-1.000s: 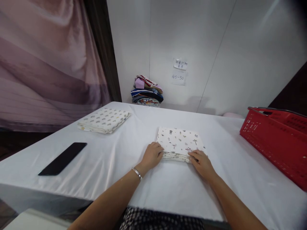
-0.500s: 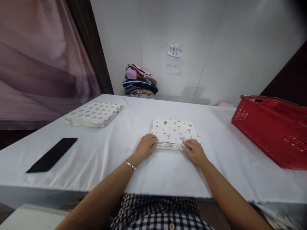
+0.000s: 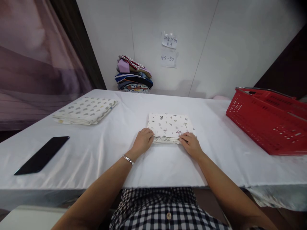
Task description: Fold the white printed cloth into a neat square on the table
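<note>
A folded white cloth with small printed palm trees and figures lies on the table in front of me. Its near edge shows several stacked layers. At the near left corner, my left hand has its fingers closed on the edge. My right hand pinches the top layer near the right front corner, thumb and fingers together. The fingertips of both hands partly cover the cloth's corners.
A white-covered table holds a second folded cloth with grey hearts and a black flat slab on the left. A red plastic basket stands right. Behind are piled folded fabrics and a wall with paper notes.
The camera view has shifted slightly. Both hands stay at the cloth's near edge, and the right fingers now pinch the top layer's edge more tightly.
</note>
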`<state>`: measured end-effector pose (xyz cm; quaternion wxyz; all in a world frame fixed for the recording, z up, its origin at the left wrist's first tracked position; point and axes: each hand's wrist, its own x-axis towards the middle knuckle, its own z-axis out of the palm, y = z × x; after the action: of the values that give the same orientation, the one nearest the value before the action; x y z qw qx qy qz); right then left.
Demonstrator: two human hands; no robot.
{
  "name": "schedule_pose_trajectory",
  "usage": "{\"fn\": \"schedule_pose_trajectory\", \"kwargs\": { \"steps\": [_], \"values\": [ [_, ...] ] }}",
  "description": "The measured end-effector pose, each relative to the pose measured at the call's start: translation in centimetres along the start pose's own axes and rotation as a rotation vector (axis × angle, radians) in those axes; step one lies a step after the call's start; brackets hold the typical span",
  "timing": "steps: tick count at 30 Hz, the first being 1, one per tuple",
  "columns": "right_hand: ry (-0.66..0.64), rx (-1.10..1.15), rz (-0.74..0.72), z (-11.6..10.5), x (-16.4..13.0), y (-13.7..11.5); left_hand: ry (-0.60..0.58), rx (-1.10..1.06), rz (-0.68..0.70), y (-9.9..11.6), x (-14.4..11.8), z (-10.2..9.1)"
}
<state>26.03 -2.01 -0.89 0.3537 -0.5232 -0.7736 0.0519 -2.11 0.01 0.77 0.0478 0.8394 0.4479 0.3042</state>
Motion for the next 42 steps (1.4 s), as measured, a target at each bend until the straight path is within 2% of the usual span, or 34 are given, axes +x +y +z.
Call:
{"fn": "schedule_pose_trajectory", "kwargs": {
  "steps": [12, 18, 22, 28, 36, 42],
  "values": [
    [0.039, 0.078, 0.018, -0.1, -0.3, -0.3, -0.030, -0.010, 0.010, -0.3, 0.1, -0.3],
    [0.092, 0.088, 0.028, 0.2, -0.1, -0.3, 0.035, 0.004, 0.022, 0.5, 0.2, -0.9],
    [0.098, 0.067, 0.025, 0.3, -0.1, -0.3, 0.027, 0.003, 0.030, 0.6, 0.1, -0.9],
    [0.045, 0.059, 0.059, 0.2, 0.5, -1.0, 0.028, -0.010, -0.016, 0.6, 0.4, -0.7],
    [-0.030, -0.016, -0.024, 0.7, 2.4, -2.1, 0.077, -0.048, -0.035, 0.2, 0.4, -0.4],
    [-0.024, -0.009, -0.039, 0.2, 1.9, -2.2, 0.092, -0.063, -0.047, 0.0, 0.4, -0.3]
  ]
}}
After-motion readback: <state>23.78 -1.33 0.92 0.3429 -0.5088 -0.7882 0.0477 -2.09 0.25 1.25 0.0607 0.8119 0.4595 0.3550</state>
